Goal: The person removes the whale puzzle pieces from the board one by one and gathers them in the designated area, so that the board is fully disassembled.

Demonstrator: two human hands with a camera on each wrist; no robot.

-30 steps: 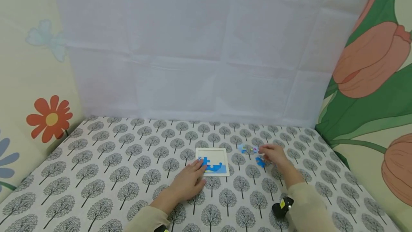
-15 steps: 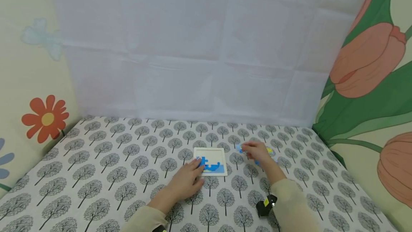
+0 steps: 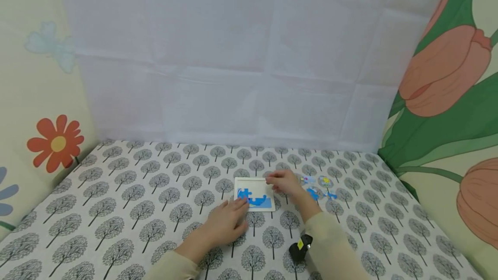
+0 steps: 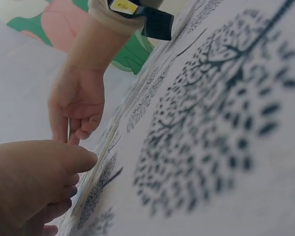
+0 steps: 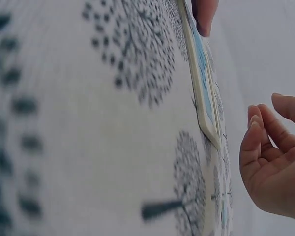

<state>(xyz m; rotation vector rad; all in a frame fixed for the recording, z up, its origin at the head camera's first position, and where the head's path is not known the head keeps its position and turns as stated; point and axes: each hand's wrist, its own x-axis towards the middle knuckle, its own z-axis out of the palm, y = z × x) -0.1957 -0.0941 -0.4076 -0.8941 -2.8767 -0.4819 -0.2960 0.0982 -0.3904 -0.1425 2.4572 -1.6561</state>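
A small square white puzzle frame (image 3: pixel 254 179) lies on the table, its lower part filled with blue puzzle pieces (image 3: pixel 256 202). My left hand (image 3: pixel 229 224) rests at its lower left, fingers extended over the corner and pieces. Above the frame's upper right corner, my right hand (image 3: pixel 285 182) has its thumb and fingertips together, pinching a puzzle piece that the fingers hide. In the right wrist view this right hand (image 5: pixel 275 162) shows curled fingers beside the frame (image 5: pixel 201 93). From the left wrist view, the right hand (image 4: pixel 78 103) hangs fingers down just beyond the left hand (image 4: pixel 34 182).
Several loose puzzle pieces lie right of the frame, among them a yellow sun piece (image 3: pixel 325 180) and a blue piece (image 3: pixel 312 193). A tree-patterned cloth (image 3: pixel 155 211) covers the table. A white sheet (image 3: pixel 218 77) hangs behind it.
My right hand has moved left from the loose pieces to the frame's upper right corner, uncovering pieces behind it. The left hand stays at the frame, slightly lower.
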